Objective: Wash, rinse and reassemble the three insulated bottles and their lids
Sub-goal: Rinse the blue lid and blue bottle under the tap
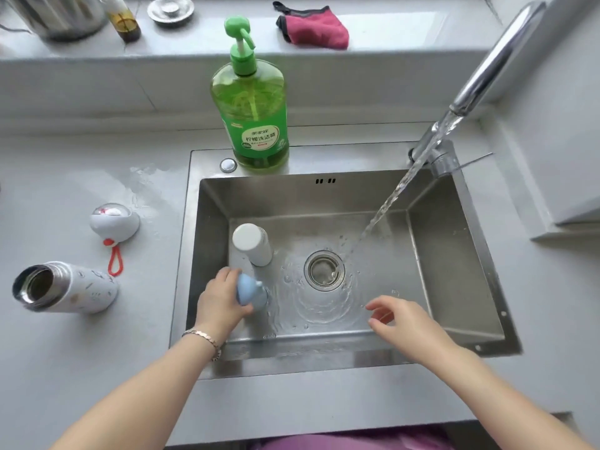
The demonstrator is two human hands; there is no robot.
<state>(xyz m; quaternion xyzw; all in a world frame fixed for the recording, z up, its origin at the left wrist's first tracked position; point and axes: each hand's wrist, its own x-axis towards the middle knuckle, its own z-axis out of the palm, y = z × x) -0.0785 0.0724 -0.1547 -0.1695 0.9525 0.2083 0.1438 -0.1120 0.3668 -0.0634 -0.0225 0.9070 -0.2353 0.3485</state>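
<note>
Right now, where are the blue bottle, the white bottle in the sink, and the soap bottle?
blue bottle (249, 290): head view, rounded top.
white bottle (247, 237): head view, flat top.
soap bottle (251, 105): head view, green body.

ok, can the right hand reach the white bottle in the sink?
Probably yes. The right hand is open and empty over the sink; only the drain lies between it and the white bottle. The left hand and blue bottle sit aside.
</note>
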